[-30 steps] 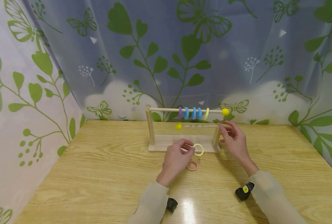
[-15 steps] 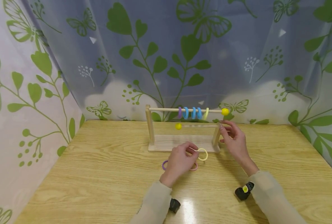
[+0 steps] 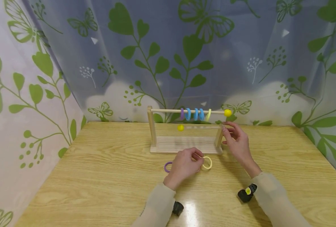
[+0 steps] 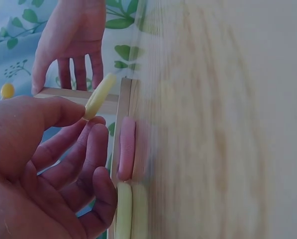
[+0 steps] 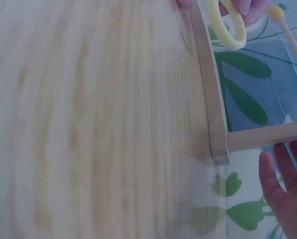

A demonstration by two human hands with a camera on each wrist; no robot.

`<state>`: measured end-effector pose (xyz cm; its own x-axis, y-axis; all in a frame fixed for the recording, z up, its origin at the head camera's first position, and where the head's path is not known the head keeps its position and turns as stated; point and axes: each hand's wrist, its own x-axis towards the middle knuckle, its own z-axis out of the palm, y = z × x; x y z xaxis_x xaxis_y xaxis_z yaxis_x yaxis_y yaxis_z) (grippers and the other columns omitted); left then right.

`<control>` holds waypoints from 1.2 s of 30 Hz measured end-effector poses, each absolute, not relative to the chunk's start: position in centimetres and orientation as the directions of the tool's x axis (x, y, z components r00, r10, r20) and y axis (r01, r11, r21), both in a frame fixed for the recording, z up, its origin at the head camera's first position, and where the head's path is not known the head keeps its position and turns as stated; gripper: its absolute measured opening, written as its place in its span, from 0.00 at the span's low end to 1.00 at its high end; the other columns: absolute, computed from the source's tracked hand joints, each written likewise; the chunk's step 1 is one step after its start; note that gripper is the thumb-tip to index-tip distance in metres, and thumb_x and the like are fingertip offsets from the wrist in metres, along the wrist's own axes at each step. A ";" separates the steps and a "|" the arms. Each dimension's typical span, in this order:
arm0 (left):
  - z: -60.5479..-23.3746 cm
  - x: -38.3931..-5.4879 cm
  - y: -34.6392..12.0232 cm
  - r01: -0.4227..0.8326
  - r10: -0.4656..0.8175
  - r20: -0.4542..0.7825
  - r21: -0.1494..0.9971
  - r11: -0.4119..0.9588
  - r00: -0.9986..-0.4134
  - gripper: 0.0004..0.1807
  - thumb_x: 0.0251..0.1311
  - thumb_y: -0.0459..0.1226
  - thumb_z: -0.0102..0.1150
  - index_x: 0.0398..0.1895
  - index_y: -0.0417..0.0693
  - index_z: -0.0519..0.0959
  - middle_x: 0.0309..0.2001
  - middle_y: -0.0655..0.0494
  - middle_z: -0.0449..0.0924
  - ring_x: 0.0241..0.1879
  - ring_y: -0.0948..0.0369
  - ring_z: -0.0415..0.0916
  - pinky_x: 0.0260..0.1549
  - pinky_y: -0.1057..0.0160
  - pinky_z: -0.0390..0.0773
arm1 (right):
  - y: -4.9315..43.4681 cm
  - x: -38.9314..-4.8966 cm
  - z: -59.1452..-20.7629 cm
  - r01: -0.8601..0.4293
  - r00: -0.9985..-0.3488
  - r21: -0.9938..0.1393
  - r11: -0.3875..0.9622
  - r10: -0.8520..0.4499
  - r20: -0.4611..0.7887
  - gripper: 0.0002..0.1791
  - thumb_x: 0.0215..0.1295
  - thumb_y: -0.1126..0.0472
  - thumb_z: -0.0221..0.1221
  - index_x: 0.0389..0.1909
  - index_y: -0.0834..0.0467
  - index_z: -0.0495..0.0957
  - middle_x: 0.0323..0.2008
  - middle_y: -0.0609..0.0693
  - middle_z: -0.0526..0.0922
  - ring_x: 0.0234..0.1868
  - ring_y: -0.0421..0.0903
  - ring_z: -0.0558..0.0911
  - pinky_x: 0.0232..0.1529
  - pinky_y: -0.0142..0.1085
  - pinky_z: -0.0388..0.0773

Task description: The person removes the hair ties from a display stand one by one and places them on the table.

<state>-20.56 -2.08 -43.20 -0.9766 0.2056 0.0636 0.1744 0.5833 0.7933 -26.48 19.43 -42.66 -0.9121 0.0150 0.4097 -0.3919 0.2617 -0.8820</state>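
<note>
Just left of the left hand [image 3: 184, 165], a purple ring [image 3: 165, 167] lies on the wood-grain tabletop [image 3: 100, 176]. The left hand pinches a pale yellow ring [image 4: 99, 97] between thumb and forefinger, its other fingers loosely bent. Beside those fingers, as the left wrist view shows, a pink ring [image 4: 127, 148] and a second pale yellow ring [image 4: 124, 209] lie on the tabletop. The wooden ring stand [image 3: 185, 143] stands beyond the left hand, reaching across to the right hand [image 3: 237, 142], whose fairly straight fingers rest against the short post [image 3: 218, 138].

Judging by how things lie, the stand is partly filled. The upper rod [image 3: 166, 111], ahead of both hands, already carries rings; the lower rod [image 3: 202, 127] shows none. The pinched ring and the loose ones remain off.

Counted, nine rings show: five threaded (one purple [image 3: 182, 113], three blue [image 3: 196, 114], one pale yellow [image 3: 209, 115]), one pinched, three loose. There is one stand, with two rods and two yellow end balls, one ahead of the left hand [image 3: 180, 128], one above the right [image 3: 228, 113].
</note>
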 end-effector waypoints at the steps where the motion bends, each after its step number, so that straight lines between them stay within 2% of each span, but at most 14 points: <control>1: -43.2 -20.6 -2.1 0.177 0.208 0.064 0.790 0.587 -0.976 0.07 0.63 0.41 0.65 0.41 0.54 0.86 0.35 0.60 0.89 0.27 0.73 0.81 0.32 0.70 0.77 | 19.4 -26.5 -42.7 -0.392 -0.912 -0.882 0.262 0.015 0.410 0.20 0.77 0.60 0.56 0.63 0.65 0.74 0.41 0.28 0.83 0.39 0.31 0.84 0.33 0.29 0.86; 10: -43.2 -20.6 -1.8 0.208 0.225 0.075 0.724 0.658 -0.971 0.06 0.63 0.43 0.64 0.40 0.56 0.86 0.36 0.62 0.89 0.37 0.66 0.83 0.35 0.69 0.77 | 19.5 -26.7 -42.9 -0.402 -0.908 -0.878 0.259 0.011 0.419 0.19 0.77 0.61 0.56 0.63 0.65 0.74 0.41 0.28 0.83 0.38 0.31 0.84 0.32 0.29 0.85; 18: -43.2 -20.6 -1.9 0.204 0.228 0.063 0.708 0.676 -0.972 0.06 0.63 0.41 0.64 0.40 0.56 0.86 0.36 0.64 0.88 0.37 0.66 0.82 0.36 0.69 0.77 | 19.5 -26.7 -42.9 -0.402 -0.908 -0.877 0.261 0.009 0.419 0.20 0.77 0.61 0.56 0.63 0.66 0.74 0.41 0.29 0.84 0.38 0.31 0.84 0.32 0.29 0.85; 24: -42.9 -20.5 -2.2 0.238 0.262 0.072 0.685 0.689 -0.962 0.05 0.62 0.40 0.64 0.39 0.54 0.86 0.34 0.64 0.87 0.34 0.69 0.80 0.32 0.71 0.75 | 19.4 -26.6 -42.8 -0.404 -0.906 -0.879 0.252 0.018 0.422 0.19 0.77 0.60 0.56 0.62 0.65 0.75 0.42 0.34 0.85 0.38 0.31 0.84 0.32 0.30 0.86; 30: -43.0 -20.5 -2.5 0.262 0.291 0.077 0.686 0.678 -0.954 0.05 0.63 0.41 0.64 0.39 0.54 0.86 0.35 0.63 0.87 0.33 0.70 0.79 0.33 0.71 0.75 | 19.4 -26.8 -42.9 -0.411 -0.903 -0.874 0.261 0.014 0.429 0.19 0.76 0.61 0.57 0.63 0.66 0.74 0.42 0.34 0.85 0.38 0.31 0.84 0.32 0.28 0.85; 32: -43.1 -20.5 -2.7 0.271 0.297 0.082 0.685 0.677 -0.951 0.05 0.63 0.40 0.63 0.38 0.54 0.86 0.34 0.63 0.87 0.33 0.70 0.79 0.34 0.72 0.75 | 19.5 -26.8 -43.0 -0.406 -0.905 -0.874 0.268 0.017 0.426 0.20 0.76 0.62 0.57 0.63 0.66 0.74 0.43 0.37 0.85 0.38 0.31 0.84 0.32 0.28 0.85; 36: -43.3 -20.5 -2.9 0.289 0.312 0.093 0.684 0.670 -0.946 0.05 0.64 0.41 0.63 0.38 0.55 0.87 0.34 0.64 0.86 0.34 0.70 0.79 0.36 0.72 0.76 | 19.5 -26.7 -43.0 -0.395 -0.908 -0.875 0.280 0.026 0.418 0.19 0.77 0.61 0.56 0.63 0.63 0.74 0.48 0.55 0.85 0.39 0.30 0.83 0.32 0.29 0.86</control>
<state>-20.54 -2.90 -43.26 -0.9456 0.3117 0.0935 0.2885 0.6703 0.6837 -26.74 19.46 -43.05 -0.9081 0.0261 0.4180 -0.3948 0.2803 -0.8750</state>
